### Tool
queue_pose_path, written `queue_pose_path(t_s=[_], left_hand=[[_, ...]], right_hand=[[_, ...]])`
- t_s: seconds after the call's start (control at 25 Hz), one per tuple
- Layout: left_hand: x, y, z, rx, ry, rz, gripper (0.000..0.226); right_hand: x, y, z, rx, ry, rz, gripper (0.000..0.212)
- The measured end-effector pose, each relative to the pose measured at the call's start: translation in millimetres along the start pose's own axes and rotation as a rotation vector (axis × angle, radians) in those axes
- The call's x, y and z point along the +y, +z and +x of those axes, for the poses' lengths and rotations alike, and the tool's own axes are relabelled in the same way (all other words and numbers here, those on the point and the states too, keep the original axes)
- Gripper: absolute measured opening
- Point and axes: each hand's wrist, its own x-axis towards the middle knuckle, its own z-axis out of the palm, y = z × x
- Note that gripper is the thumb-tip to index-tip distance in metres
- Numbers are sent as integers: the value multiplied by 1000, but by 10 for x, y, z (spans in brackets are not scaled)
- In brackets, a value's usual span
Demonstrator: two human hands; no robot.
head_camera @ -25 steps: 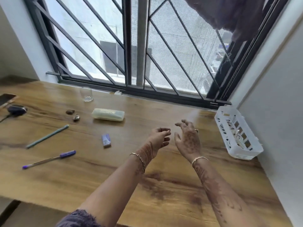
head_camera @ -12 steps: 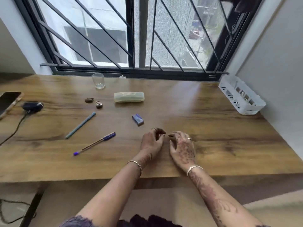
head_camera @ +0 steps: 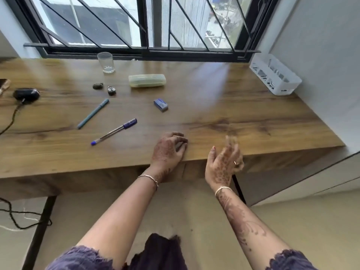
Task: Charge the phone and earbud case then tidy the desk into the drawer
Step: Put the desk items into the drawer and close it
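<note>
My left hand (head_camera: 169, 151) rests on the front edge of the wooden desk (head_camera: 253, 121), fingers curled loosely and holding nothing. My right hand (head_camera: 224, 162) hovers just off the desk's front edge, blurred, fingers spread and empty. At the far left lies a black earbud case (head_camera: 26, 93) with a cable (head_camera: 11, 119) plugged in. The phone (head_camera: 4, 84) shows only as a sliver at the left border. On the desk lie a teal pen (head_camera: 93, 113), a blue capped pen (head_camera: 114, 131), a blue eraser (head_camera: 161, 104) and a pale yellow case (head_camera: 147, 80).
A drinking glass (head_camera: 105, 62) stands near the window frame. Two small dark objects (head_camera: 105, 88) lie beside the pale case. A white slotted basket (head_camera: 274, 76) sits at the back right against the wall. Loose cable (head_camera: 19, 217) trails on the floor at left.
The view has pulled back from the desk. Both hands have drawn toward the front edge; the right one has lifted off the top and now hangs in front of the edge.
</note>
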Motion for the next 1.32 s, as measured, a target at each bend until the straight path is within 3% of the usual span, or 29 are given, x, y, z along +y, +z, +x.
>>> queue_pose_path(t_s=[0.16, 0.28, 0.4, 0.52, 0.6, 0.76, 0.92, 1.12, 1.32], left_hand=[[-4, -59, -150, -13, 4, -14, 15], [-15, -57, -180, -19, 12, -15, 15], [-36, -50, -161, -26, 17, -19, 15], [-62, -44, -141, -34, 37, -9, 15], [-95, -43, -108, -35, 57, -17, 15], [-111, -53, -71, -33, 94, -13, 16], [-121, -48, -80, -22, 99, -22, 16], [-119, -40, -77, -26, 99, -18, 16], [-116, -41, -66, -41, 101, 0, 17]], right_hand=[[-91, 19, -272, 55, 550, 439, 99], [-262, 101, -350, -119, 1036, 889, 103], [-288, 277, -325, -126, 1176, 1393, 92], [-89, 454, -214, -118, 1332, 1508, 92], [-38, 477, -165, -162, 1355, 1532, 87], [45, 504, -161, -72, 1369, 1403, 67], [237, 567, -207, -151, 1456, 1543, 87], [281, 430, -282, -190, 1351, 1753, 82], [328, 435, -362, -186, 1366, 1700, 81]])
